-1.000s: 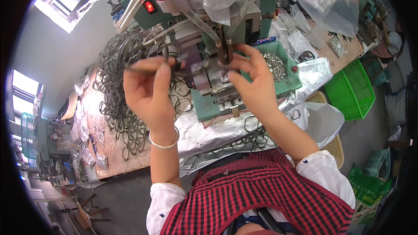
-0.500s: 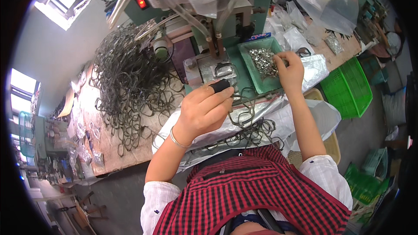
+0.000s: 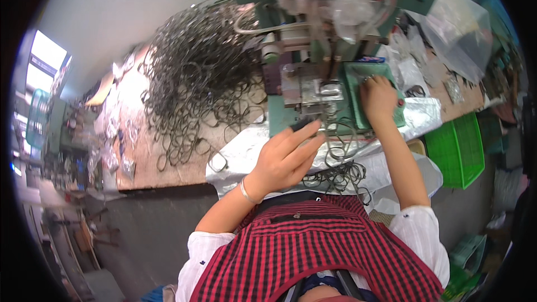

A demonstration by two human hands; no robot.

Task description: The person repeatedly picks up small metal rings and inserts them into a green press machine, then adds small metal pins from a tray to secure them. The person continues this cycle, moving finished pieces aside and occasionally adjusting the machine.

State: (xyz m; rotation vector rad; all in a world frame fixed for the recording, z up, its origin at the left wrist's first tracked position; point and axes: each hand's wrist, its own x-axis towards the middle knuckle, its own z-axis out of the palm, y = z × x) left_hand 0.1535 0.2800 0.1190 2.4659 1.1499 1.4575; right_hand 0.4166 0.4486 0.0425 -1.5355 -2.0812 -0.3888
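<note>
My left hand (image 3: 286, 159) is in front of a green bench machine (image 3: 331, 50), a black sleeve (image 3: 304, 123) on one finger. Its fingers are drawn together beside dark thin band loops (image 3: 342, 144); what they pinch is hidden. The machine's metal work plate (image 3: 313, 92) lies just beyond these fingertips. Inside a green tray (image 3: 351, 98), my right hand (image 3: 380, 99) reaches down with bent fingers. It covers most of the small shiny metal pieces there, and its fingertips do not show.
A big heap of dark band loops (image 3: 201, 67) covers the table's left part. More loops (image 3: 341, 178) lie on silvery sheeting (image 3: 240, 154) at the front edge. Plastic bags (image 3: 456, 33) sit at the back right. A bright green crate (image 3: 456, 151) stands right of the table.
The whole view has shifted, so the bench appears further right. My right hand has moved from the tray's right side over the metal pieces. My left hand has drawn slightly back from the work plate.
</note>
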